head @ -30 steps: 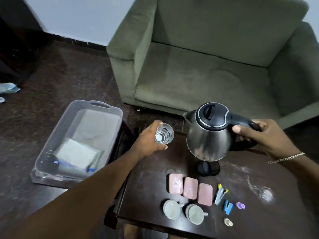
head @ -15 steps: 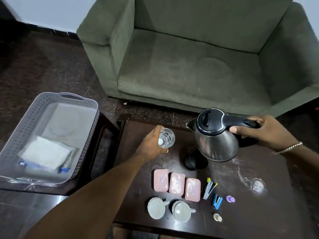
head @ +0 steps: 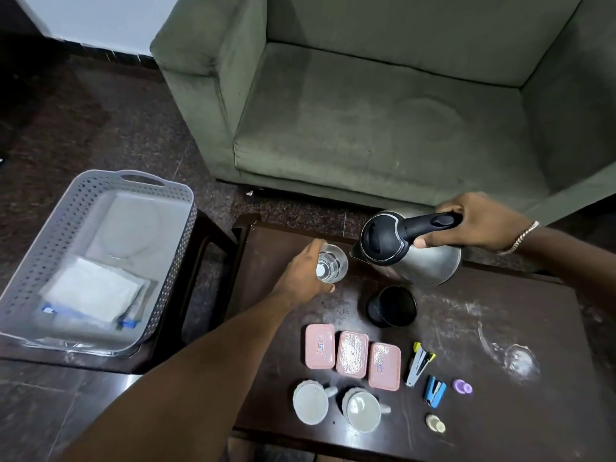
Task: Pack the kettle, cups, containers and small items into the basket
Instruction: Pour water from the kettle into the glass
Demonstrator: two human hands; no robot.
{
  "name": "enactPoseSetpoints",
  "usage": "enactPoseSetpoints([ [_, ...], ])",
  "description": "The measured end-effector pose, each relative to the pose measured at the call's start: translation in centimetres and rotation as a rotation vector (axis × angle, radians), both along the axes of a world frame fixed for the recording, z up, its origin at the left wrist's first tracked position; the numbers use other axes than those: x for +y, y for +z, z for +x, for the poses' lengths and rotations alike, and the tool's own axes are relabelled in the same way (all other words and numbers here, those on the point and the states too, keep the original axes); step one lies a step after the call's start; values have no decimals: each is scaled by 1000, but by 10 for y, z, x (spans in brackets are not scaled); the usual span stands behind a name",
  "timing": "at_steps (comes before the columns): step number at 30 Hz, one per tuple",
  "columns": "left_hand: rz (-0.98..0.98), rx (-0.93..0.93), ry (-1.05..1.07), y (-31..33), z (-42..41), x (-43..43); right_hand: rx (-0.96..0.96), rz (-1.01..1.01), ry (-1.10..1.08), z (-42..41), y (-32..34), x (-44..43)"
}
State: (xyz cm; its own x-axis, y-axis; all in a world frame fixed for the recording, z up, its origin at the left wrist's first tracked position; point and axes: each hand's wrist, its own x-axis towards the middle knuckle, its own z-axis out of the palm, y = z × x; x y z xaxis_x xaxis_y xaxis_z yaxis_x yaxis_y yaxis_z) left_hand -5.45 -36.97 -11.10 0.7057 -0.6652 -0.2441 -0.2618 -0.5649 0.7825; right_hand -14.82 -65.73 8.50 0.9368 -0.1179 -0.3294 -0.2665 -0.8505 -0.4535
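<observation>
My right hand [head: 476,221] grips the black handle of the steel kettle [head: 406,251], which is tilted with its spout toward a clear glass [head: 331,263]. My left hand [head: 300,278] holds that glass at the table's back left. The kettle's black base [head: 391,306] sits just below it. Three pink containers [head: 351,358] lie in a row, with two white cups [head: 336,406] in front of them. Two staplers [head: 426,378], a purple cap [head: 462,386] and a small beige item [head: 435,423] lie to the right. The grey basket [head: 50,248] stands at left on a side table.
The dark wooden table [head: 500,428] has white smears and another clear glass [head: 513,356] lying at right. The basket holds white folded packets [head: 93,291]. A green armchair [head: 383,111] stands close behind the table. Dark stone floor lies at left.
The kettle has tipped further over, its spout now toward the glass, and the handle has risen. My left hand still holds the glass in the same spot. The view shifted right.
</observation>
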Motion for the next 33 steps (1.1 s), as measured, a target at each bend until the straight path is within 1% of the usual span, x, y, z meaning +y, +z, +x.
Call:
enactPoseSetpoints([
  [4,6,15,-1,-9,-3,-2,14,-56,34,10,-10,4],
  [13,13,19,11,-20,-10,-6,76,-85,110,24,-21,15],
  [33,-10,72,57,-32,-19,-2,51,-175,213,35,-28,36],
])
